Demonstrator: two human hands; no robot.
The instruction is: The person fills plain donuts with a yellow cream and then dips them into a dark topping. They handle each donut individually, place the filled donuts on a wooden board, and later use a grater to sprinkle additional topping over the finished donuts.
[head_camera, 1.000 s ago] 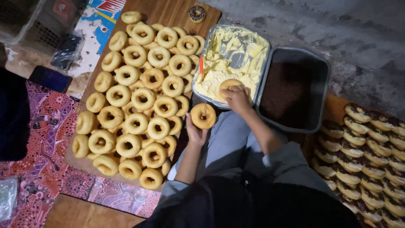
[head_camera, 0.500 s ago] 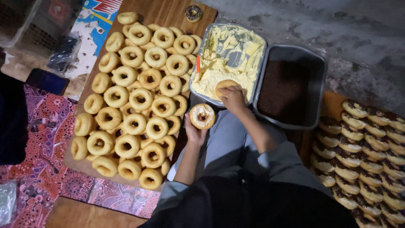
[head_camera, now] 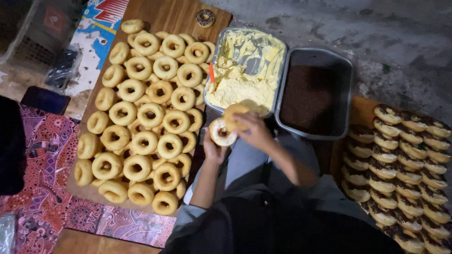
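My left hand [head_camera: 213,153] holds a cut ring doughnut [head_camera: 220,135] with its pale, creamed face up, just in front of the trays. My right hand [head_camera: 256,132] grips a second golden doughnut piece [head_camera: 234,114] and holds it against the top edge of the first one. Both hands meet above my lap, at the near corner of a metal tray [head_camera: 249,30] filled with yellow cream. A small orange-handled tool [head_camera: 212,74] lies in the cream at the tray's left wall.
A second metal tray [head_camera: 320,51] holds dark chocolate sprinkles. Many plain doughnuts [head_camera: 146,117] are piled on a wooden board [head_camera: 174,14], one sprinkled doughnut [head_camera: 205,18] at its far end. Rows of topped doughnuts [head_camera: 405,160] lie right. Patterned cloth [head_camera: 37,160] lies left.
My right hand has drawn its doughnut piece out of the cream tray and back onto the doughnut in my left hand, which now shows a pale creamed face.
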